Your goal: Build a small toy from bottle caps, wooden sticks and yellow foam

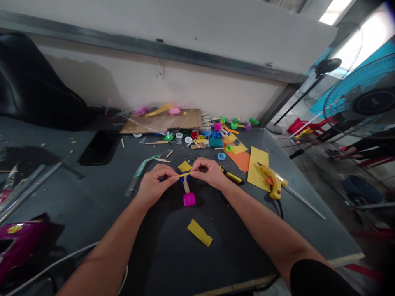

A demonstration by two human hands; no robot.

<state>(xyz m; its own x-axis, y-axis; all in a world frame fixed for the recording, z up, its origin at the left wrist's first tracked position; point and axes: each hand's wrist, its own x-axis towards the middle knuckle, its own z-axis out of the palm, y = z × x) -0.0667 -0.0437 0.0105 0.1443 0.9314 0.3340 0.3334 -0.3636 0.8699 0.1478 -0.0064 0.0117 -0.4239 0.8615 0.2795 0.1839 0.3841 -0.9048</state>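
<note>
The person holds a thin yellow strip [185,174] level above the dark table [166,255], stretched between both hands. The left hand [159,181] pinches one end between thumb and index finger, and the right hand [208,170] grips the other end in the same way, thumb and fingertip pressed together on it. Just below and behind the strip stands or lies a small piece with a blue part [182,179] (partly hidden by the strip and the fingers), joined by pale sticks [187,188] to a magenta cap [189,200] on the person's side. A small yellow scrap [184,165] shows just beyond the strip, while a larger yellow paper piece [200,232] lies nearer the person, well apart from both hands. To the right of the right hand are a yellow-and-black cutter [233,177], a yellow sheet [254,174] and a yellow glue gun [275,183] that partly overlaps the sheet. Beyond the hands, loose bottle caps lie scattered before a piece of cardboard [163,123]; a black phone [98,147] rests to the left.
</note>
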